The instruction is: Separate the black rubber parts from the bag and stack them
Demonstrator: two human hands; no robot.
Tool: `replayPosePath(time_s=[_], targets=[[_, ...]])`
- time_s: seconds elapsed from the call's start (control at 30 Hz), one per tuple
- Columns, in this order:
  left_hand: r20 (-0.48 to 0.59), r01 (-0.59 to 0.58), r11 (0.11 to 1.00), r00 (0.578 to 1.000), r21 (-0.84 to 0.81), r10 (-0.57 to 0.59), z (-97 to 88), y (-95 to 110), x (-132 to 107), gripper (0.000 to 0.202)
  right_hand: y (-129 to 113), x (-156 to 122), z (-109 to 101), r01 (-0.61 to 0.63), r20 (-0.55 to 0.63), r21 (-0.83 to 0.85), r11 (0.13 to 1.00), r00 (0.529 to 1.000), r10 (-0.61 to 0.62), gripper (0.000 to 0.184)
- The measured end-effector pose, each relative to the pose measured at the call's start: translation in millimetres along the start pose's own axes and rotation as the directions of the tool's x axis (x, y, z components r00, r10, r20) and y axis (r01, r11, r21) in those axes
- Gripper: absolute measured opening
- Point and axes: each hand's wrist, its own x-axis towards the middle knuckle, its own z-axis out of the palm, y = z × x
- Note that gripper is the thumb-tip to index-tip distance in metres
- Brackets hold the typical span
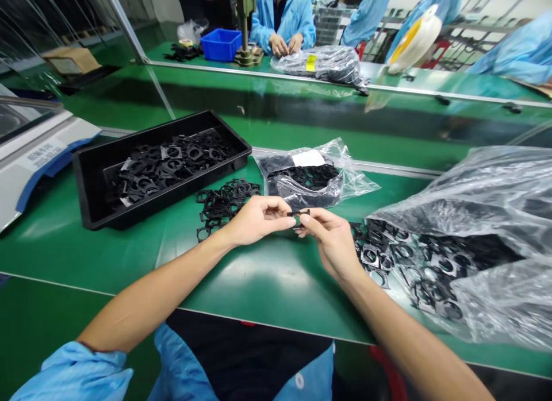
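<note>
Black, thin, plastic-looking part (297, 214), pinched between both hands just on the near side of the labelled bag (297, 191). Long axis runs roughly crosswise, left to right, parallel to the bag's near edge; seen nearly edge-on, so can't read its full outline. A second dark edge shows just under it; can't tell if same piece or another.

Left hand (259, 220), near-left of the labelled bag: thumb and forefinger gripping the part's left end. Right hand (334, 231), near-right of that bag: thumb and fingers gripping the right end. Neither hand is nearer, both touch it.

Loose pile (228, 200) of matte black ring-shaped frames sits left of the labelled bag, just beyond the left hand. Black tray (226, 132), rigid and rectangular, is further left with more of the same, some with grey faces. Right of the bag, nearest the right hand: glossy grey-and-black plates (371, 255) with round holes, at the mouth of a big crinkled clear bag (517, 182).

All on a smooth, glossy green surface (267, 292). Beyond the labelled bag, across a metal strip: blue bin (221, 45), co-worker's hands (287, 45).
</note>
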Motion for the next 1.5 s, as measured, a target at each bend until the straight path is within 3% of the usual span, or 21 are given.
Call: replayPosePath(time_s=[0.1,0.3,0.53,0.73,0.97,1.27,1.5], targets=[[-0.105,-0.032,0.998,0.994,-0.049,0.027,5.2,-7,0,0.032,0,1,-1,0.026,-0.024,-0.035,0.999,0.999,-0.027,0.029],[-0.052,0.000,0.989,0.999,-0.149,-0.008,6.3,-9,0,0.038,1,2,-7,0.069,-0.054,-0.092,0.993,0.996,-0.074,0.032],[-0.174,0.014,0.988,0.984,-0.152,-0.040,5.0,-10,2,0.035,2,2,-7,0.054,-0.020,-0.099,0.994,0.998,-0.056,0.028],[-0.045,0.155,0.941,0.983,-0.300,-0.177,3.4,-8,2,0.038,3,4,-8,0.067,-0.036,-0.108,0.992,0.997,-0.071,0.029],[0.169,0.214,0.889,0.973,-0.404,-0.158,-0.1,-9,0,0.038,-2,0,-4,0.054,0.020,-0.077,0.996,0.998,-0.053,0.032],[0.022,0.048,0.986,0.999,-0.159,-0.045,-3.3,-9,2,0.029,0,1,-9,0.138,-0.045,-0.130,0.982,0.988,-0.145,0.028],[0.067,0.149,0.931,0.989,-0.334,-0.134,0.7,-12,1,0.040,-2,0,-7,0.023,0.018,-0.058,0.998,1.000,-0.022,0.031]])
